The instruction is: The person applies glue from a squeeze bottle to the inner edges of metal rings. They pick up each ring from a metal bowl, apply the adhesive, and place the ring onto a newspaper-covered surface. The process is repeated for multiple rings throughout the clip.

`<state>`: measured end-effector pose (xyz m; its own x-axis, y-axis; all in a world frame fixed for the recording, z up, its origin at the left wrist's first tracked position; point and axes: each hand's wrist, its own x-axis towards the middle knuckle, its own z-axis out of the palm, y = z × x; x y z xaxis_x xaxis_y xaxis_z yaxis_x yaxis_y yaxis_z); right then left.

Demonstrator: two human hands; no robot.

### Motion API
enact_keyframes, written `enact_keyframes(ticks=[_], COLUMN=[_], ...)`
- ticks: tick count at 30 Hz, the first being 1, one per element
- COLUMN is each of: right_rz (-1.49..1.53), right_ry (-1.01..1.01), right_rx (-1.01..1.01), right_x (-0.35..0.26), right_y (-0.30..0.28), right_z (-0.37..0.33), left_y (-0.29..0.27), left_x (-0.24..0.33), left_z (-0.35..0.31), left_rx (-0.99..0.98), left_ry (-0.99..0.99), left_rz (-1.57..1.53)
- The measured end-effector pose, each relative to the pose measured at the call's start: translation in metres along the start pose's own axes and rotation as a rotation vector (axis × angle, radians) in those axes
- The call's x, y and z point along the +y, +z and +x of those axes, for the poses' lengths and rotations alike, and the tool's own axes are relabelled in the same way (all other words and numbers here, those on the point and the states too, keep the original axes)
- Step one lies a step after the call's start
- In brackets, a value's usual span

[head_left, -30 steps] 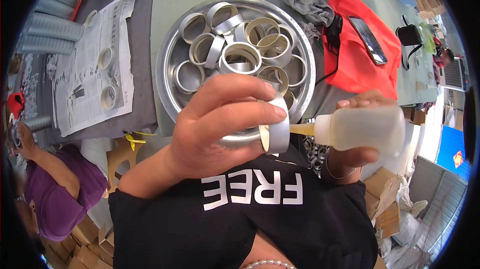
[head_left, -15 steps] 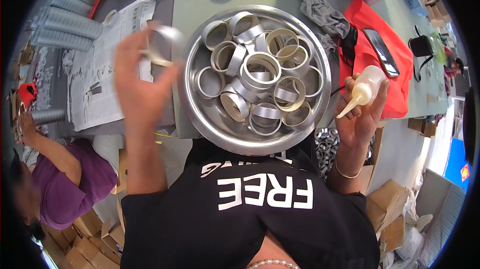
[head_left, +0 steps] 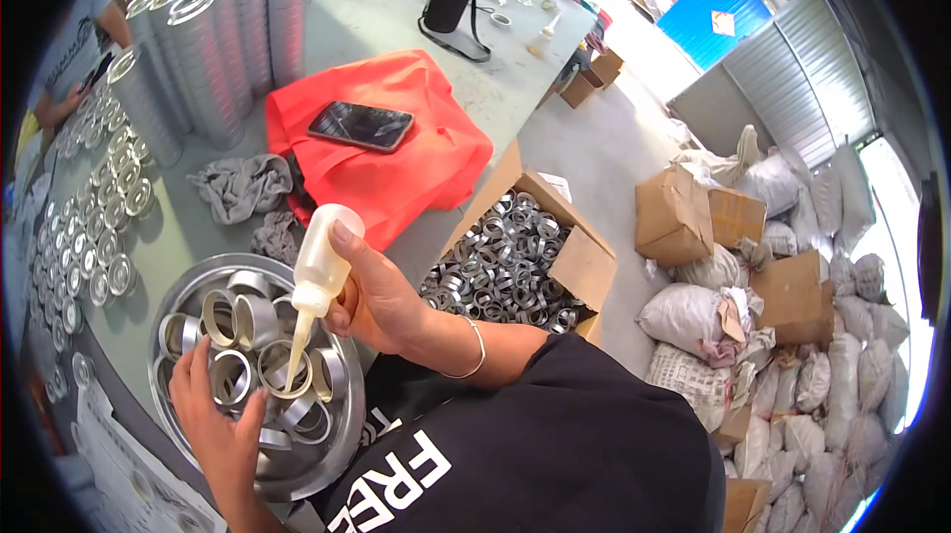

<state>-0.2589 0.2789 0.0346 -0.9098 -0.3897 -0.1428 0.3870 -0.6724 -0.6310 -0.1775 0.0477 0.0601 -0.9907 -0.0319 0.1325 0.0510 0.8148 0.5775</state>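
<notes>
The right hand [head_left: 381, 297] grips a squeeze bottle [head_left: 325, 251], nozzle [head_left: 300, 347] angled down at the metal rings [head_left: 256, 323]. The left hand [head_left: 220, 429] is open, fingers spread among them; contact cannot be determined. The rings lie in a round tray [head_left: 345, 432] at the near edge of the desk [head_left: 183, 226].

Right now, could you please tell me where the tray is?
In the head view, the tray is at lower left, below the grey cloth and left of the black shirt, with the left hand over it.
</notes>
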Motion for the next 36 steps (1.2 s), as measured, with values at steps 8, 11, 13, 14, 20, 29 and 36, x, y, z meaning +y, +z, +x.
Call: enact_keyframes(ticks=[8, 11, 13, 14, 20, 29, 36], right_rz=[0.285, 0.330, 0.357, 0.349, 0.244, 0.216, 0.183], right_ry=[0.038, -0.192, -0.242, -0.275, -0.179, -0.332, -0.422], right_rx=[0.064, -0.208, -0.033, -0.021, 0.058, 0.131, 0.083], right_x=[-0.003, -0.044, -0.056, -0.056, -0.040, -0.054, -0.040], right_y=[0.010, 0.012, 0.017, 0.012, -0.027, -0.039, -0.009], right_z=[0.019, 0.033, 0.028, 0.026, 0.025, 0.004, 0.008], left_y=[-0.137, -0.158, -0.100, -0.072, 0.060, 0.072, -0.006], left_x=[-0.066, -0.143, -0.090, -0.032, 0.001, 0.002, 0.067], left_z=[0.005, 0.037, 0.094, 0.101, 0.181, 0.189, 0.099], left_rx=[-0.608, -0.030, 0.261, 0.183, -0.257, -0.203, -0.141], left_ry=[0.208, 0.414, -0.003, -0.004, 0.293, 0.233, -0.048], left_rz=[-1.266, -1.816, -1.158, -0.796, 0.215, -0.211, -0.732])
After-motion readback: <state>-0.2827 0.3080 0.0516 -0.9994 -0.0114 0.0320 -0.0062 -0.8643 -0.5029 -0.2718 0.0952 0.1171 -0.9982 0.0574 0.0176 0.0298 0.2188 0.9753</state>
